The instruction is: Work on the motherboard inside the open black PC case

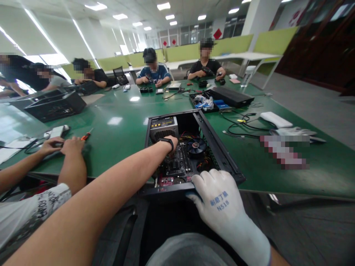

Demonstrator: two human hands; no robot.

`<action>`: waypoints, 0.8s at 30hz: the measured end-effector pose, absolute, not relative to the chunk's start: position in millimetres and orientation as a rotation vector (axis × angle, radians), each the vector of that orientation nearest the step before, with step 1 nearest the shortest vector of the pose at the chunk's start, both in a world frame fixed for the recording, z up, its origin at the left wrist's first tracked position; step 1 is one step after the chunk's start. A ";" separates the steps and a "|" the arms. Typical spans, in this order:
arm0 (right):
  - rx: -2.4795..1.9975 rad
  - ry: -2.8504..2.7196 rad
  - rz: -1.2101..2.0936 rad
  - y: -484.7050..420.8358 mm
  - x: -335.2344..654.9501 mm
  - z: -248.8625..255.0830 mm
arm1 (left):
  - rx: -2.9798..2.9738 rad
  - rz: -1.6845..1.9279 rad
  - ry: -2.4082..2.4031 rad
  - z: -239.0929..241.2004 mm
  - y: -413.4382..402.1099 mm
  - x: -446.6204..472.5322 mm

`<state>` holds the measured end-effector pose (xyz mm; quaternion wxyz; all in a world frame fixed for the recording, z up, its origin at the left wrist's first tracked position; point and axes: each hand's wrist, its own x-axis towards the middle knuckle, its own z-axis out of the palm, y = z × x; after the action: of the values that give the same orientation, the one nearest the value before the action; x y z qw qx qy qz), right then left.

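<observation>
An open black computer case [222, 147] lies on its side at the table's near edge. Its power supply [164, 127] fills the far left corner, and a round cooling fan [196, 147] sits over the motherboard [176, 164]. My left hand [173, 143], bare with a black wristband, reaches into the case between the power supply and the fan; its fingers are hidden. In a white work glove, my right hand [217, 192] is closed over the near rim of the case, fingers on top and thumb below.
Black cables [238, 125], a white box-shaped item [276, 119] and gloves [298, 132] lie to the right. Beyond is a black tray with gloves [203, 102]. At left, a co-worker's hands [72, 145] are near a screwdriver [87, 135]. Another case [57, 105] stands farther back. Several people sit around the green table [119, 107].
</observation>
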<state>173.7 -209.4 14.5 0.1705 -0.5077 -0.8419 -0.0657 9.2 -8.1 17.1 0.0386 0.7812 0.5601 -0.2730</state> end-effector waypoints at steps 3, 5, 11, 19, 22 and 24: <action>-1.450 -2.391 -0.181 -209.0 173.9 14.6 | 2.393 -0.855 1.734 14.4 -7.6 9.8; -1.455 -2.397 -0.178 -208.9 174.0 14.0 | 2.387 -0.871 1.741 11.8 -6.5 9.9; -1.451 -2.404 -0.181 -208.8 173.8 13.3 | 2.387 -0.838 1.738 8.7 -3.9 7.5; -1.449 -2.411 -0.223 -208.4 173.7 16.4 | 2.417 -0.811 1.725 6.6 -1.6 3.6; -1.452 -2.417 -0.234 -208.4 173.9 16.3 | 2.425 -0.850 1.711 5.0 0.0 4.6; -1.463 -2.416 -0.228 -208.5 173.7 16.4 | 2.419 -0.873 1.712 4.2 1.3 5.2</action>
<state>173.7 -208.5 16.4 0.1533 -0.5103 -0.8425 -0.0795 5.2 1.3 4.2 0.0261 0.7827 0.5540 -0.2824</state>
